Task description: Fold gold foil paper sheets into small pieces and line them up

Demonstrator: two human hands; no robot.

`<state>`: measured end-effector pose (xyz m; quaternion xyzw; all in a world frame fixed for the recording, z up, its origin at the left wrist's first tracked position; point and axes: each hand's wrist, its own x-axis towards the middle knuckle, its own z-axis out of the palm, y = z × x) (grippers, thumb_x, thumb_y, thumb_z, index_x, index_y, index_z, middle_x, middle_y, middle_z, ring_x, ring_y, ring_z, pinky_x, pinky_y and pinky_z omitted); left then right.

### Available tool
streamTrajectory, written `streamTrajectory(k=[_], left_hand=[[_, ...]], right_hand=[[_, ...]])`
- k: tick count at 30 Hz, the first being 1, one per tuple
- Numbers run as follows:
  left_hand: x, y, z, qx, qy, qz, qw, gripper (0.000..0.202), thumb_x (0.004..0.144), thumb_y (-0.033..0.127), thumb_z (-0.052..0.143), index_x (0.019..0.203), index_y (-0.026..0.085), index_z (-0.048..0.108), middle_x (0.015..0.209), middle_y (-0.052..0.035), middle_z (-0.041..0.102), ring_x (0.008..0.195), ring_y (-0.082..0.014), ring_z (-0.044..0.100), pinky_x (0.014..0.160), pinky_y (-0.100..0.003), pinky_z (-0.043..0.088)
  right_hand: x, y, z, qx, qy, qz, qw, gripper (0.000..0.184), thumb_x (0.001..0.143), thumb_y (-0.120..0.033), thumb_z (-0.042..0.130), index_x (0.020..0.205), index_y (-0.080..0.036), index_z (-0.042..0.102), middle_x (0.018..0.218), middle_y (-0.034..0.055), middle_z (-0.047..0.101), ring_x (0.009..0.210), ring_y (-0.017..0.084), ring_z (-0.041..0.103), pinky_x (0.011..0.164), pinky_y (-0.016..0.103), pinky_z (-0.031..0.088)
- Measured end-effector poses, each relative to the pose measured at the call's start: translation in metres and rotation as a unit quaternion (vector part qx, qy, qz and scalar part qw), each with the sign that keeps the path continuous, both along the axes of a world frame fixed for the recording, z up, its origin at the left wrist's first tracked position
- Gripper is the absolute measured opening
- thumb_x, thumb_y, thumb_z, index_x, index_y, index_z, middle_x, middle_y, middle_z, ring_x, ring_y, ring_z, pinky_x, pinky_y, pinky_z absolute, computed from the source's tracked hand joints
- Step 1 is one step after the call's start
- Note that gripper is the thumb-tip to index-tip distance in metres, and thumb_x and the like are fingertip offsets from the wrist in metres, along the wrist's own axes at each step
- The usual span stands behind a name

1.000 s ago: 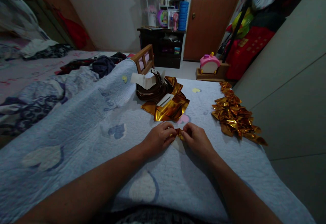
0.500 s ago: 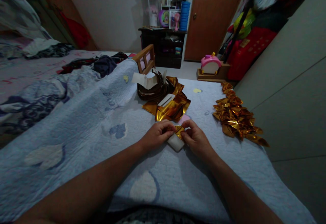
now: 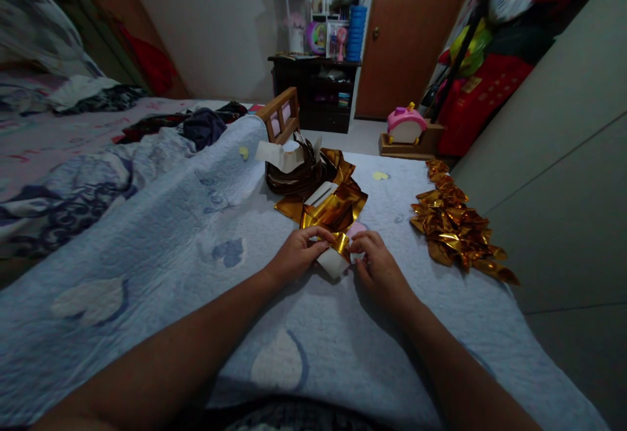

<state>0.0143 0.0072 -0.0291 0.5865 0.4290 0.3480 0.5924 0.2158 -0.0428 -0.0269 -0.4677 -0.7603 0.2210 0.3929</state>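
A small piece of gold foil paper (image 3: 333,262) with a white back is partly folded, its shiny side showing along the upper part. My left hand (image 3: 301,251) pinches it at the left between thumb and fingers. At its right edge is my right hand (image 3: 377,264), thumb and index finger apart, fingertips close to the foil; whether they touch it is hard to tell. Just beyond lies a pile of gold foil sheets (image 3: 345,199), some showing white backs. Beside that pile is a dark, curled stack of paper (image 3: 294,179) with white sheets sticking up.
Folded gold foil pieces (image 3: 453,228) lie heaped along the bed's right side. A pale blue quilt (image 3: 196,313) covers the bed. Beyond its end are a wooden rail (image 3: 278,114), a dark cabinet (image 3: 313,95) and a pink toy (image 3: 406,124). Crumpled clothes (image 3: 203,127) lie to the left.
The foil piece has shifted slightly left and tilted with my left hand. My right fingers have loosened from its right side and spread apart.
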Motion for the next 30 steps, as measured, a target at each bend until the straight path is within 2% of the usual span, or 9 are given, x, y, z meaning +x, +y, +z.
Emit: streamTrajectory(k=[3,7,9,12,17,23,27,30], left_hand=[[0.0,0.001,0.003,-0.037,-0.025,0.012,0.999,0.021,0.079,0.031,0.07,0.092,0.015,0.065,0.064,0.0026,0.058,0.047,-0.0074,0.044,0.046,-0.02,0.035],[0.001,0.001,0.003,-0.024,-0.017,-0.008,1.0,0.018,0.081,0.029,0.067,0.091,0.015,0.066,0.062,0.004,0.056,0.047,-0.007,0.043,0.047,-0.02,0.035],[0.002,0.0,0.003,0.015,0.003,-0.02,1.0,0.016,0.083,0.027,0.064,0.092,0.015,0.068,0.068,0.0018,0.061,0.054,-0.0094,0.05,0.052,-0.021,0.04],[0.003,-0.002,0.0,0.109,0.057,-0.025,0.992,0.013,0.086,0.023,0.06,0.091,0.016,0.07,0.084,-0.0025,0.069,0.072,-0.0147,0.062,0.068,-0.026,0.048],[0.003,-0.003,-0.006,0.227,0.16,-0.031,0.96,0.016,0.088,0.013,0.056,0.092,0.017,0.071,0.092,-0.0038,0.071,0.088,-0.0186,0.065,0.084,-0.032,0.049],[0.001,0.0,-0.01,0.309,0.243,-0.064,0.918,0.016,0.086,0.008,0.059,0.09,0.018,0.071,0.094,-0.0048,0.067,0.096,-0.0213,0.06,0.09,-0.036,0.047],[-0.002,0.001,-0.009,0.35,0.273,-0.031,0.896,0.011,0.086,0.013,0.065,0.092,0.019,0.071,0.103,-0.007,0.061,0.103,-0.0236,0.056,0.094,-0.039,0.046],[-0.004,0.002,-0.007,0.347,0.287,-0.038,0.892,0.007,0.085,0.015,0.066,0.09,0.019,0.07,0.099,-0.0066,0.061,0.1,-0.0241,0.055,0.091,-0.039,0.046]], right_hand=[[-0.002,-0.002,0.0,0.051,-0.033,-0.008,0.998,0.04,0.075,0.004,0.047,0.105,-0.023,0.051,0.118,0.011,0.052,0.115,0.027,0.05,0.096,0.044,0.048],[-0.008,-0.002,0.001,0.089,-0.097,-0.005,0.991,0.029,0.078,0.002,0.052,0.096,-0.021,0.053,0.108,0.0113,0.056,0.104,0.028,0.051,0.088,0.043,0.049],[-0.009,-0.002,0.001,0.091,-0.132,0.013,0.987,0.023,0.083,0.0,0.052,0.093,-0.021,0.055,0.104,0.011,0.058,0.099,0.027,0.051,0.085,0.042,0.049],[-0.009,-0.002,0.0,0.081,-0.18,0.04,0.98,0.02,0.086,-0.002,0.051,0.092,-0.02,0.058,0.099,0.0105,0.06,0.093,0.026,0.05,0.083,0.04,0.048],[-0.01,-0.005,-0.002,0.044,-0.214,0.07,0.973,0.016,0.085,-0.004,0.053,0.087,-0.018,0.061,0.097,0.0105,0.061,0.09,0.025,0.048,0.082,0.039,0.046],[-0.011,-0.007,0.0,0.025,-0.215,0.102,0.971,0.014,0.087,-0.007,0.054,0.088,-0.018,0.063,0.101,0.0109,0.061,0.093,0.024,0.049,0.085,0.039,0.045],[-0.013,-0.008,0.001,0.019,-0.224,0.103,0.969,0.014,0.087,-0.007,0.055,0.087,-0.018,0.063,0.103,0.0113,0.062,0.092,0.024,0.05,0.083,0.039,0.044],[-0.015,-0.009,0.002,0.019,-0.227,0.102,0.968,0.012,0.087,-0.009,0.055,0.087,-0.018,0.063,0.102,0.0115,0.063,0.092,0.025,0.05,0.083,0.04,0.044]])
